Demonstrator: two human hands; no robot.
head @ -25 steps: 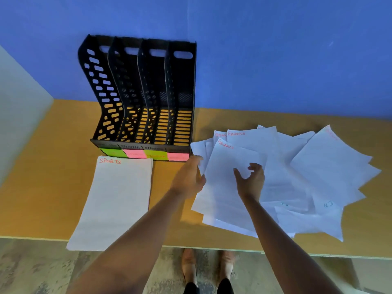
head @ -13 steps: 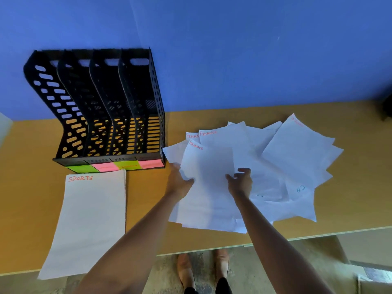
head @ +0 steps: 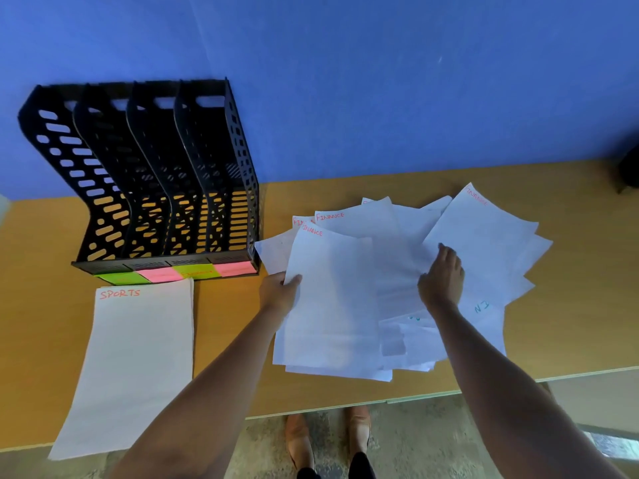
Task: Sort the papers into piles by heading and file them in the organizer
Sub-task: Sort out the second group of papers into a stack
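While pinching the left edge of the top FINANCE sheet [head: 332, 299] between thumb and fingers, left hand [head: 278, 293] sits just right of the black four-slot organizer [head: 145, 174]. Right hand [head: 442, 278] further right of the organizer, fingers loosely spread and pressed flat on the messy paper heap [head: 484, 243], not gripping anything. Heap fanned out on the orange surface [head: 570, 271], several sheets headed FINANCE in red, one with blue lettering too small to read. Neat SPORTS pile [head: 135, 357] directly in front of the organizer, just below its green and pink sticky labels [head: 179, 273]. Organizer slots look bare, backed against the blue wall [head: 380, 81].
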